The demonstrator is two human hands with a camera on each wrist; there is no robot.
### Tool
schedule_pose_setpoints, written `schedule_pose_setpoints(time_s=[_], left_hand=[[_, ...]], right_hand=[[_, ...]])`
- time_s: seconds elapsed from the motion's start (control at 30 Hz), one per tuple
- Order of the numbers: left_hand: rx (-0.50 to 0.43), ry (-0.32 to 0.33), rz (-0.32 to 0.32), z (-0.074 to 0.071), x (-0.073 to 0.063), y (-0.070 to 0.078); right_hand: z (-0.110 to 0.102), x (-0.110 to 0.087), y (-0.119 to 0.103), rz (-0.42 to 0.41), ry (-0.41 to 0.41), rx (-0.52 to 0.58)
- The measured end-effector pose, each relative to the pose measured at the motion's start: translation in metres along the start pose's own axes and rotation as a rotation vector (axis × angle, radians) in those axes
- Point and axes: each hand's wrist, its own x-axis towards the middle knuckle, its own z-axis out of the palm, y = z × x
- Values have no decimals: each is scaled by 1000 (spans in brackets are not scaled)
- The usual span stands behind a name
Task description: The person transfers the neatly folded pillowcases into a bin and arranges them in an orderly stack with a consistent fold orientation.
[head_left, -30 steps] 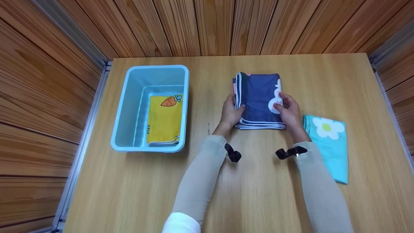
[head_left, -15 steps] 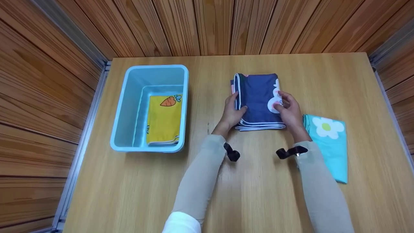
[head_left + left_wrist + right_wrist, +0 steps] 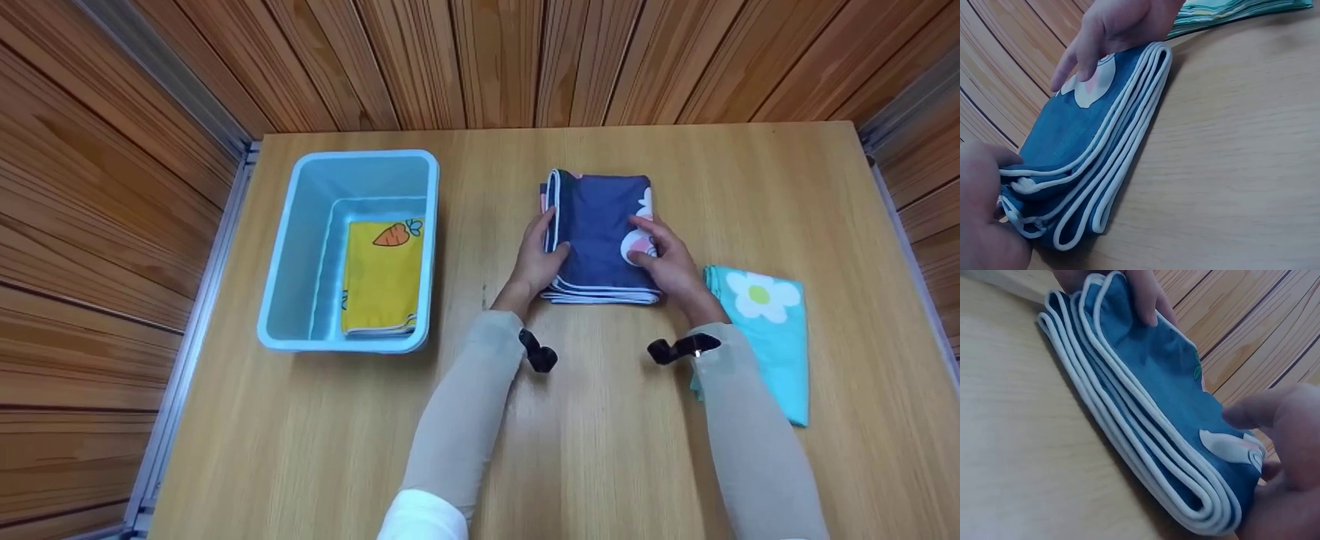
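A folded navy cloth (image 3: pixel 600 225) with white piped edges and a white-and-pink print lies on the table in the head view. My left hand (image 3: pixel 534 259) grips its left edge, the thumb on top and fingers at the side. In the left wrist view, the layers bunch beside that left hand (image 3: pixel 988 208). At the right edge, my right hand (image 3: pixel 671 262) rests over the print with thumb and index finger extended and spread. The right wrist view shows a stretched digit of the right hand (image 3: pixel 1292 439) over the cloth (image 3: pixel 1168 377), its other fingers partly hidden.
On the left stands a light blue plastic bin (image 3: pixel 274 262), with a folded yellow cloth (image 3: pixel 382 281) printed with a carrot inside. A folded turquoise cloth (image 3: pixel 780 360) with a white flower lies right of my right forearm. Wooden panels (image 3: pixel 495 60) rise behind the table.
My right hand has loosened from a pinch at the cloth's right edge, its index finger now reaching over the top. The left hand has shifted only slightly along the left edge.
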Motion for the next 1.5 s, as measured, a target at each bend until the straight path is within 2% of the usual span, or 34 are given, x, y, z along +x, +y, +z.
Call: schedule_pose_setpoints(time_s=[0.17,0.33,0.47,0.6,0.77,0.97,1.13,1.37,1.5], left_hand=[[28,-19,47,-1,0,2],[110,-70,103,-1,-1,4],[167,-118,94,1,-2,4],[228,-139,66,3,-2,1],[249,-148,98,0,-1,-4],[296,-188,157,-3,1,-9],[294,-196,158,-4,1,-11],[266,-193,155,-4,1,-11],[242,-203,119,-5,2,-11]], right_hand=[[-2,3,4,-34,-48,-49],[2,3,5,-59,-26,-60],[6,1,3,-49,-6,-60],[8,3,4,-5,-13,-59],[8,3,6,-14,-19,-18],[10,3,6,12,-14,24],[12,4,8,8,-30,12],[14,6,11,-56,-22,38],[13,6,12,-41,-36,71]])
